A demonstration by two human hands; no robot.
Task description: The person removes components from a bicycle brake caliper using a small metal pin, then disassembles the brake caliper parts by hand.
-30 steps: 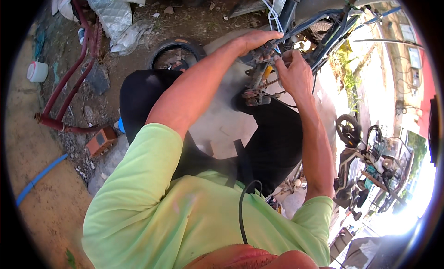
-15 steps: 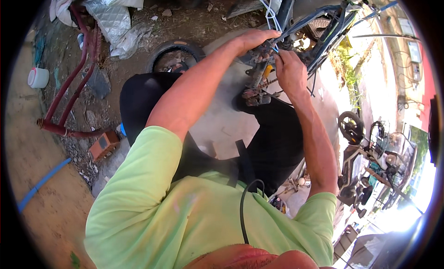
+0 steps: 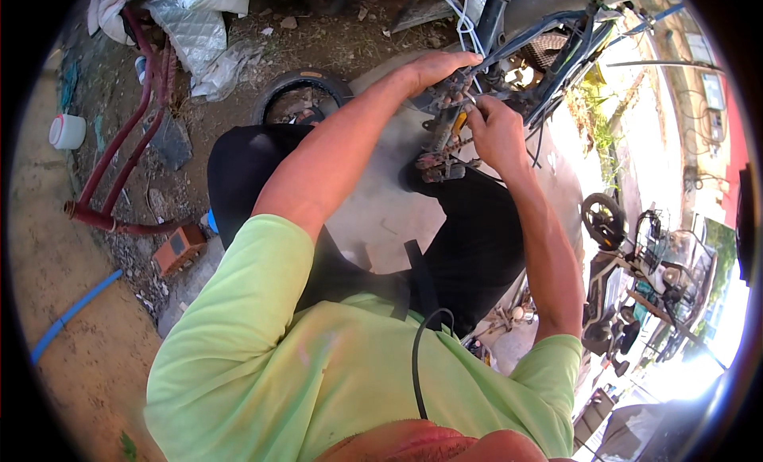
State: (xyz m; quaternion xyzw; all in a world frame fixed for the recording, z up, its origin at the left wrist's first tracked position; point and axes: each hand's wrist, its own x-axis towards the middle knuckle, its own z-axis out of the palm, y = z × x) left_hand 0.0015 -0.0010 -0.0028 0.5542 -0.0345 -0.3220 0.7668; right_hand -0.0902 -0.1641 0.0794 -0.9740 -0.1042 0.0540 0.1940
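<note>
My left hand [image 3: 439, 67] is curled over the top of a rusty, greasy metal assembly [image 3: 451, 92] on a dark frame; what its fingers grip is hidden. My right hand [image 3: 497, 126] is closed just to the right, pinching a thin silvery piece [image 3: 470, 99] against the same assembly. Its kind is too small to tell. A yellow part [image 3: 459, 122] sits just below, above rusty lower parts [image 3: 442, 166]. Blue and black cables [image 3: 556, 80] run from the frame to the upper right.
A tyre [image 3: 300, 87] lies on the ground beyond my left forearm. Farther left are a red metal frame [image 3: 119, 172], an orange brick [image 3: 180, 249], a white tub [image 3: 67, 133] and a blue pipe [image 3: 75, 315]. A motorbike [image 3: 648, 295] stands at the right.
My right hand has shifted slightly down and left with the thin piece. My left hand has stayed in place on the assembly.
</note>
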